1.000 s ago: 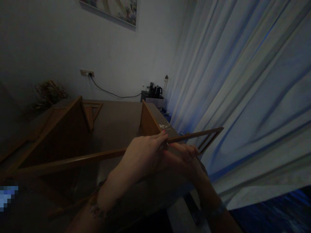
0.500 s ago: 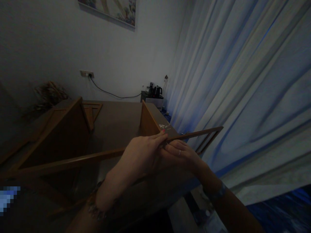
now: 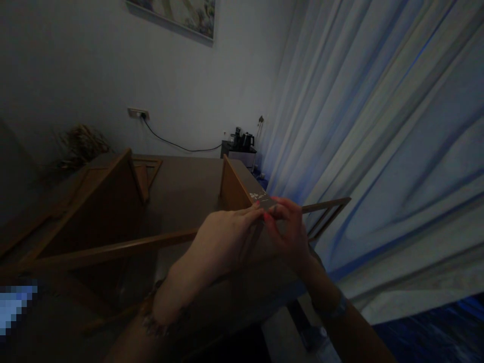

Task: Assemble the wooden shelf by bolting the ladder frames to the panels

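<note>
Left hand: your left hand lies palm-down over the wooden rail, fingers stretched forward and loosely curled over its top edge, red-painted nails at the tip.
Right hand: your right hand sits just beside the left one, thumb and fingers pinched together at the same spot on the rail; whether it grips the wood or something small there, you cannot tell in this dim light.
Rail look: a thin, brown, straight strip of wood, part of an open frame.
Rail axis: its long axis runs from the lower left edge of the view up to the right, ending in a corner in front of the curtain.
Nearby: an upturned wooden panel with small white marks stands just behind your fingers; another sloping panel stands to the left.
Beyond: a brown table top, then a dark kettle on a low stand, a wall socket with a cable, and a framed picture.
</note>
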{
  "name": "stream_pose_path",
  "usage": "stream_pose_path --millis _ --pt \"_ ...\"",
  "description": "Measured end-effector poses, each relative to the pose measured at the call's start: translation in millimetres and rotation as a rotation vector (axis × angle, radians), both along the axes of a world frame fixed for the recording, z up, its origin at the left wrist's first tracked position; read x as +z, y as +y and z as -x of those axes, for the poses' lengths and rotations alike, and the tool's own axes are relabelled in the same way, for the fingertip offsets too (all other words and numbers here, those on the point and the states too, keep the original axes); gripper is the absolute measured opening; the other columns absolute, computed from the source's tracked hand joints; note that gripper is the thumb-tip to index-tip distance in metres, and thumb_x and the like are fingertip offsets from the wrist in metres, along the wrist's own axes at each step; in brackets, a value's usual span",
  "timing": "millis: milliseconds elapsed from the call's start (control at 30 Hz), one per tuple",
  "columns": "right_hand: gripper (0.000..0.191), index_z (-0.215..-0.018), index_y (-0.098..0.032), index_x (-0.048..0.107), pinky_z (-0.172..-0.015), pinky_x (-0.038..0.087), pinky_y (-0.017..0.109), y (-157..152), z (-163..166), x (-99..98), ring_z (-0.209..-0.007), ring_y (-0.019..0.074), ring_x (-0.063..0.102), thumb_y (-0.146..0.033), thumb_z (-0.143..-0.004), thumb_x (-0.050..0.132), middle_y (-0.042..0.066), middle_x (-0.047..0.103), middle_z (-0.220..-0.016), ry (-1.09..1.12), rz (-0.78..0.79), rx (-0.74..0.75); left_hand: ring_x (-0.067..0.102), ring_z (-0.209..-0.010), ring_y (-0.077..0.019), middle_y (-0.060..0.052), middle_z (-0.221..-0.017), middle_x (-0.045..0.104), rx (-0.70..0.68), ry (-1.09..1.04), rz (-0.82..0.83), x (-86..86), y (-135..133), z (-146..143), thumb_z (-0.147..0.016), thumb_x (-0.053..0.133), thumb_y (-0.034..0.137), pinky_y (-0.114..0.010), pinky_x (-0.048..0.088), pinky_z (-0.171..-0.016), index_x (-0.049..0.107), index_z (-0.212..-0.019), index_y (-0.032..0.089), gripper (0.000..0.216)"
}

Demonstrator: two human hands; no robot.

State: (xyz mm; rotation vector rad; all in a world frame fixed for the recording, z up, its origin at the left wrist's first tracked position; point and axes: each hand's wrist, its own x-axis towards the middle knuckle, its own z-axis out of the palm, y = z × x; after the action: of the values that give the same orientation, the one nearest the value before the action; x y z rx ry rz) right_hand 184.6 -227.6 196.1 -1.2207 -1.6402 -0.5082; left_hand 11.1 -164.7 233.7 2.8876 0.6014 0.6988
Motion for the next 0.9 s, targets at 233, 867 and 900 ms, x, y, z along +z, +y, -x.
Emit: stream_pose_path --millis 233,867,900 --pt "0.033 -0.11 -0.025 0.058 -0.081 0.039 0.035 -14 -25 5.0 -0.086 0.0197 0.051 -0.048 -0.086 0.061 0.003 0.064 -0.091 -0.55 -0.219 -0.414 0.07 -0.097 -0.0197 -0.003 -0.131 0.061 0.004 -0.02 -0.001 -0.9 -1 0 -0.092 0.045 0.023 -0.033 0.059 -0.082 0.048 -0.131 0.028 0.039" --pt "0.049 -0.052 -0.019 0.045 -0.059 0.028 0.029 -17 26 -34.6 -0.051 0.0104 0.044 -0.033 -0.098 0.04 -0.002 0.049 -0.049 0.032 0.159 -0.249 0.072 -0.092 -0.0212 -0.006 -0.126 0.064 0.034 -0.011 -0.03 -1.7 -1 -1 -0.089 0.049 0.027 -0.032 0.06 -0.074 0.051 -0.127 0.022 0.038" --pt "0.05 -0.052 -0.019 0.046 -0.057 0.029 0.028 -16 31 -35.3 -0.05 0.0099 0.045 -0.035 -0.099 0.039 -0.002 0.049 -0.049 0.166 0.213 -0.19 0.071 -0.093 -0.0213 -0.005 -0.128 0.063 0.033 -0.011 -0.023 -1.7 -1 -1 -0.089 0.049 0.027 -0.031 0.06 -0.075 0.052 -0.127 0.022 0.038"
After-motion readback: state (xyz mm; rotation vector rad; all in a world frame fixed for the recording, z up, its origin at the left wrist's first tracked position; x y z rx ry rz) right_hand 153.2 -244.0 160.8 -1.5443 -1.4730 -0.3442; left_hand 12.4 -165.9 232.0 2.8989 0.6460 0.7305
